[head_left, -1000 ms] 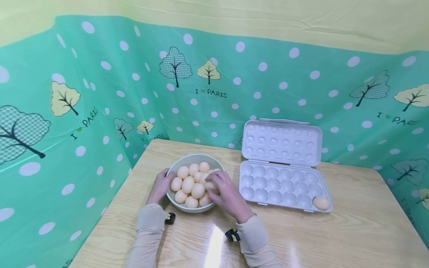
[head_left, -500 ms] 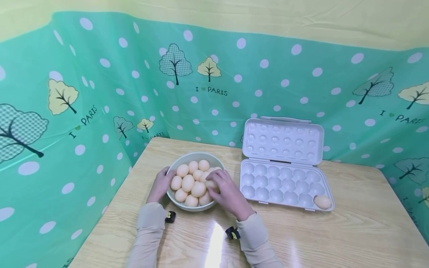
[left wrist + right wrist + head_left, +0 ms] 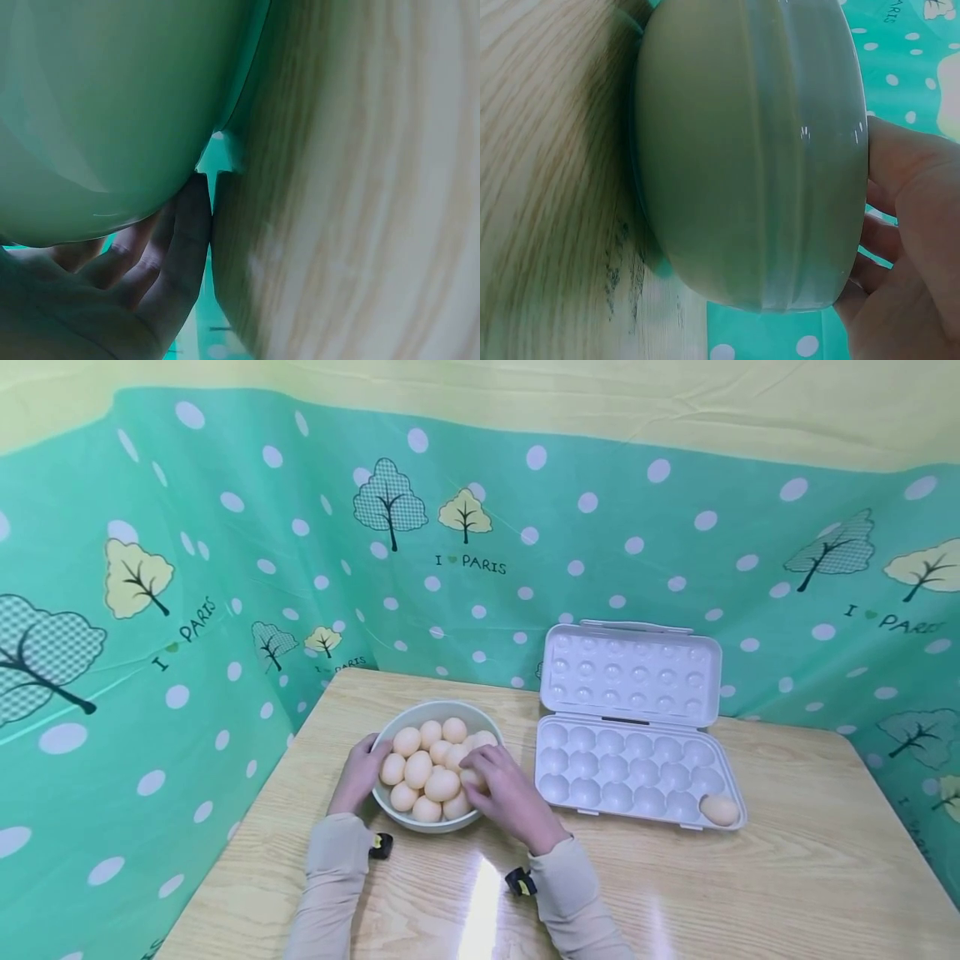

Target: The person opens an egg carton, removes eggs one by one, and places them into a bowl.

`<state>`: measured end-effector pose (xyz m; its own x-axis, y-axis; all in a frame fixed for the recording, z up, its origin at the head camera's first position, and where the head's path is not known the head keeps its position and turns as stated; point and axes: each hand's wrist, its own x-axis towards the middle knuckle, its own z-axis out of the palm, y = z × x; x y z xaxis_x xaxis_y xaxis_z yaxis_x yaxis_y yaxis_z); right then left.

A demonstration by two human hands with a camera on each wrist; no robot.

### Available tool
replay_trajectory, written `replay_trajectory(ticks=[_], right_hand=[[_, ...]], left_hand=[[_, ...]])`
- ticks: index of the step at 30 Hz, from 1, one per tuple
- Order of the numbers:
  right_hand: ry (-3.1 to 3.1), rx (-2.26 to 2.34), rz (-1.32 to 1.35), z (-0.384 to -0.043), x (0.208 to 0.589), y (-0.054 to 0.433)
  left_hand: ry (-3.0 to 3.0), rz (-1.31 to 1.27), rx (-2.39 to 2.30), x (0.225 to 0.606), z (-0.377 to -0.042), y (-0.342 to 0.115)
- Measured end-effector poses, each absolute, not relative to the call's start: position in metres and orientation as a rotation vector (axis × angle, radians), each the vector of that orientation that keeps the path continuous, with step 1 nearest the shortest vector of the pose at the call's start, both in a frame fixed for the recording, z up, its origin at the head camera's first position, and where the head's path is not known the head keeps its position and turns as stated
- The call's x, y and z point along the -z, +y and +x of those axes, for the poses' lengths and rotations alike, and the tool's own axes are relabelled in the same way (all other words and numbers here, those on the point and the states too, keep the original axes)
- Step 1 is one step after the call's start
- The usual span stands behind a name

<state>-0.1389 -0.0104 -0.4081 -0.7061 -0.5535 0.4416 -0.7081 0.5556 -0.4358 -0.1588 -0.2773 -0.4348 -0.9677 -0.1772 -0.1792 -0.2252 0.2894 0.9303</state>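
Observation:
A pale green-grey bowl [image 3: 437, 829] full of light brown eggs [image 3: 418, 769] stands on the left part of the table. My left hand [image 3: 362, 775] holds the bowl's left side, its thumb at the rim. In the left wrist view the fingers [image 3: 180, 247] lie along the bowl's outside, low by the table. My right hand [image 3: 510, 793] reaches over the right rim, thumb and fingers around an egg [image 3: 471, 780] at the top of the pile. The bowl's wall [image 3: 757, 165] hides the fingertips and that egg in the right wrist view.
An egg box [image 3: 636, 817] lies with its lid [image 3: 632, 677] raised at the back, to the right of the bowl. One egg [image 3: 720, 810] sits in its front right hollow. Behind the wooden table [image 3: 810, 860] hangs a green dotted cloth [image 3: 600, 568].
Over the last second my right hand has shifted only slightly on the egg, and one at the bowl's right back shows more. My left hand stays on the bowl.

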Motion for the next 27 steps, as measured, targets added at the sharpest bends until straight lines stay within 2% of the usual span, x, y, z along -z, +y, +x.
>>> replay_trajectory(ticks=[27], right_hand=[[-2.532,-0.881,1.022,-0.131,0.401,0.006]], left_hand=[[2.466,-0.376,-1.831,0.433,-0.158,-0.278]])
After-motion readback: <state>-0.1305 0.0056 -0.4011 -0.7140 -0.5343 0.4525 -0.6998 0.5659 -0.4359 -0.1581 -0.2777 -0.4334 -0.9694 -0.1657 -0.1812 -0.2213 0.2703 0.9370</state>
